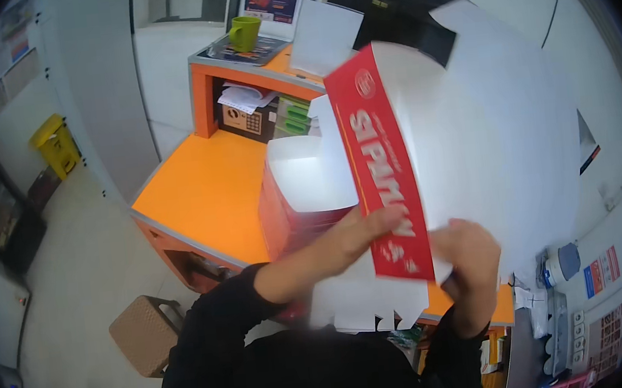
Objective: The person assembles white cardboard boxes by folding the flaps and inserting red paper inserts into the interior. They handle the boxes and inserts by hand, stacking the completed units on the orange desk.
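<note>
I hold a large flat cardboard box blank point(464, 132), white inside with a red printed side panel point(382, 164), tilted up in front of me over the orange counter point(204, 190). My left hand point(364, 230) presses on the red panel's lower edge. My right hand point(469, 253) grips the blank's bottom edge near its notched tabs. Behind the blank stands a stack of folded red and white boxes point(303, 195) on the counter.
A green mug point(245, 33) sits on a raised orange shelf point(238, 73) with papers and a small safe below. A brown stool point(144, 333) stands on the floor at left, a yellow bin point(56, 145) farther back. Clutter lies at right point(561, 266).
</note>
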Demonstrator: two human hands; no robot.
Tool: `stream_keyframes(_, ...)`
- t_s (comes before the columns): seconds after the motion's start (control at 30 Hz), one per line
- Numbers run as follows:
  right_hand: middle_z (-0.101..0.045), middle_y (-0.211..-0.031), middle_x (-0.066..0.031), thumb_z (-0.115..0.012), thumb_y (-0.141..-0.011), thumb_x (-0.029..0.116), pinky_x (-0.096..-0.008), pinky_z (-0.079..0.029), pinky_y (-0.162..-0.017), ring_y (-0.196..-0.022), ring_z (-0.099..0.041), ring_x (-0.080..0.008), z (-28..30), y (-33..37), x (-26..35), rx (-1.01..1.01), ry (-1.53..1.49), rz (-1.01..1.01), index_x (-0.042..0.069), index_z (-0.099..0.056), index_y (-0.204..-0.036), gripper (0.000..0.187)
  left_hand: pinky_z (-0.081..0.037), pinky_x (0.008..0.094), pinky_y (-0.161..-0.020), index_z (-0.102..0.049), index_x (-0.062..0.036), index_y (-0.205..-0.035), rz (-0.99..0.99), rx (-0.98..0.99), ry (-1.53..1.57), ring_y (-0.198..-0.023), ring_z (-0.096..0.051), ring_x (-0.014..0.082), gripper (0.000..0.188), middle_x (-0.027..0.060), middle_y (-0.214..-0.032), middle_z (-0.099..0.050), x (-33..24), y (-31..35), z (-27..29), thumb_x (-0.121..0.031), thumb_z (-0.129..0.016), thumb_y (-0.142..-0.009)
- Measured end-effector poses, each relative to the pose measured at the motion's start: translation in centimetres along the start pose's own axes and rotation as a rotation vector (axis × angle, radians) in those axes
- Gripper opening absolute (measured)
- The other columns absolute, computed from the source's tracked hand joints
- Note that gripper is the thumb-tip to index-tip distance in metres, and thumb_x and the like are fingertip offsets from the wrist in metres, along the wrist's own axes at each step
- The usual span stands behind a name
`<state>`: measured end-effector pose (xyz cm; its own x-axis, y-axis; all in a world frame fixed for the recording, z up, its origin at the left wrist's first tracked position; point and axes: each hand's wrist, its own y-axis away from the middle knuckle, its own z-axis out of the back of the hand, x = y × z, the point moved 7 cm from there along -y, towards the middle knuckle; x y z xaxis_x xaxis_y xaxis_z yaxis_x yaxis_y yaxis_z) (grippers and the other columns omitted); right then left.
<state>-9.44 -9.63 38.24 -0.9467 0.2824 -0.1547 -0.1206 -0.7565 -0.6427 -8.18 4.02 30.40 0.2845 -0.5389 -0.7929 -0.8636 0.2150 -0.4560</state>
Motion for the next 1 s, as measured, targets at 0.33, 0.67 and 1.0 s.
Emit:
stream_keyframes(0.33, -0.064, -0.077, -0.0097, -0.062, -0.081, 0.008, -0.0355, -0.048, -0.062, -0.075, -0.064, -0.0283, -7.4, -9.0, 1.6, 0.621, -0.188, 0.064, 0.012, -0.054, -0.104, 0.024, -0.049, 0.0364, -0.084, -0.055, -0.0105, -0.122, -0.068, -0.409, -0.821, -0.105, -0.058, 0.0302, 0.043, 0.0114, -0.114, -0.058, 2.1, 4.3, 6.6, -0.023, -0.067, -0.083)
stream_keyframes(0.67, -0.063, -0.079, -0.0174, -0.068, -0.078, 0.015, -0.0411, -0.047, -0.065, -0.075, -0.063, -0.0352, -16.1, -8.6, -3.5, 0.761, -0.149, -0.075, 0.01, -0.055, -0.101, 0.027, -0.04, 0.0358, -0.093, -0.058, 0.0073, -0.112, -0.38, -0.321, -2.198, -0.099, -0.053, 0.0253, 0.04, 0.0123, -0.096, -0.056, 3.9, 4.5, 2.4, -0.013, -0.053, -0.078)
stream_keyframes(1.0, -0.064, -0.066, -0.0111, -0.063, -0.073, 0.01, -0.0389, -0.049, -0.057, -0.066, -0.064, -0.0299, -15.1, -8.9, -3.5, 0.58, 0.162, 0.087, 0.012, -0.065, -0.082, 0.01, -0.04, 0.0327, -0.076, -0.061, -0.0005, -0.096, -0.463, -0.307, -1.987, -0.083, -0.05, 0.022, 0.028, 0.0082, -0.083, -0.052, 3.2, 2.7, 3.9, -0.011, -0.057, -0.071)
